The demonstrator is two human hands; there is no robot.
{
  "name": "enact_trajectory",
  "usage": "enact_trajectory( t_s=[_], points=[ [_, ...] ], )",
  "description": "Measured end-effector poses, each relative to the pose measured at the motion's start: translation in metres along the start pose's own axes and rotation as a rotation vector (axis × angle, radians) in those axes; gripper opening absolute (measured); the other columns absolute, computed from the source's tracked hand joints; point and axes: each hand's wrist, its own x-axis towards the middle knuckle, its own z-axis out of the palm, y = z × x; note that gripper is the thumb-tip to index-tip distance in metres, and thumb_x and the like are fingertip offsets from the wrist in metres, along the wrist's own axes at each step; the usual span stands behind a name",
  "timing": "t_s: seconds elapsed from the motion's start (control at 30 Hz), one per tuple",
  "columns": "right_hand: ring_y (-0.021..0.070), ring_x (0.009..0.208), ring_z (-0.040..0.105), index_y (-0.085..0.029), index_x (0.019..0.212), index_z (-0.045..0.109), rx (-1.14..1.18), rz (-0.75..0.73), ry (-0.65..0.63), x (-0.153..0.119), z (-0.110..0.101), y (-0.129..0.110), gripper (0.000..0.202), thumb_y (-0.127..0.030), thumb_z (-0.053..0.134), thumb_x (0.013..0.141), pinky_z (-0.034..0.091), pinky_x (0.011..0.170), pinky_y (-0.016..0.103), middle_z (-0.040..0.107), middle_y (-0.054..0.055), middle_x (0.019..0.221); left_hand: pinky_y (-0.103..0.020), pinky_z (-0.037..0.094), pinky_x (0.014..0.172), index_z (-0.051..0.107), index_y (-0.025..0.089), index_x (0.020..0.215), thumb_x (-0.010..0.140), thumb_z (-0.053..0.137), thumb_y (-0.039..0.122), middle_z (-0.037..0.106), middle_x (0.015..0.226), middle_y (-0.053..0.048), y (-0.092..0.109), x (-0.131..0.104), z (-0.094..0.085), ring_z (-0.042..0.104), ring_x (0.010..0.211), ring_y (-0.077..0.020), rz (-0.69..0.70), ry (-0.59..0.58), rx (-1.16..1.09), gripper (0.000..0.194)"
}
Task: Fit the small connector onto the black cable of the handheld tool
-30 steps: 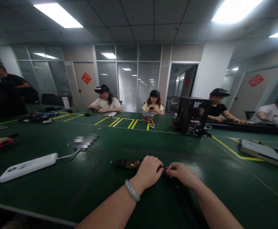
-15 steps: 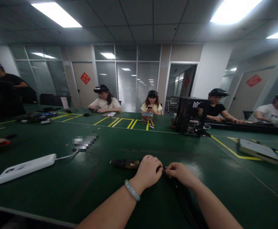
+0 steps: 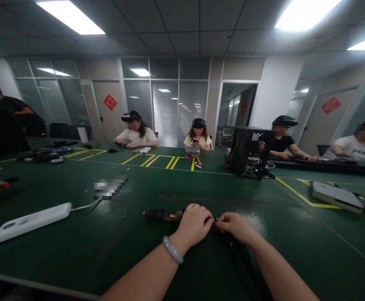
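Left hand point(image 3: 193, 222): curled closed around the dark tool point(image 3: 164, 215)
Right hand point(image 3: 235, 225): pinched shut at the black cord's point(image 3: 232, 246) end
Dark tool: laid on the green table point(image 3: 107, 251), partly covered
Computer case point(image 3: 249, 150): stood beyond the hands

a dark cylindrical tool point(image 3: 163, 215) lies on its side across the green table point(image 3: 107, 251), slim metallic tip to the left, a brownish patch along its body, its right part hidden. just right of it, a black cable point(image 3: 237, 255) runs toward the bottom edge, blurred.
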Motion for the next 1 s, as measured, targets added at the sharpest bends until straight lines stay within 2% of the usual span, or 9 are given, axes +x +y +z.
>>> enact_trajectory(
  t_s=[0.27,0.47,1.0],
  points=[
    [0.0134,0.062,0.059,-0.015,0.076,0.067,0.028,0.054,0.027,-0.002,0.001,-0.002,0.017,-0.032,0.066,0.075,0.039,0.056,0.021,0.069,0.003,0.069,-0.038,0.037,0.092,0.066,0.023,0.097,0.095,0.046,0.031,0.067,0.097,-0.002,0.001,0.0,-0.002,0.057,0.094,-0.0192,-0.014,-0.042,-0.033,0.021],
    [0.0125,0.059,0.057,-0.015,0.073,0.067,0.037,0.034,0.04,0.0,0.001,0.002,0.016,-0.031,0.066,0.074,0.038,0.054,0.021,0.069,0.002,0.067,-0.038,0.037,0.091,0.064,0.024,0.1,0.091,0.052,0.027,0.067,0.098,-0.001,0.002,0.001,-0.003,0.057,0.096,-0.0195,-0.001,-0.028,-0.021,0.015],
    [0.0125,0.061,0.058,-0.016,0.077,0.066,0.082,0.035,-0.002,0.005,0.002,0.012,0.018,-0.033,0.065,0.076,0.039,0.056,0.021,0.069,0.002,0.069,-0.036,0.04,0.086,0.059,0.022,0.092,0.088,0.053,0.023,0.064,0.093,0.0,0.005,0.0,-0.008,0.057,0.09,-0.0186,-0.051,-0.034,-0.043,0.007]
  ],
)
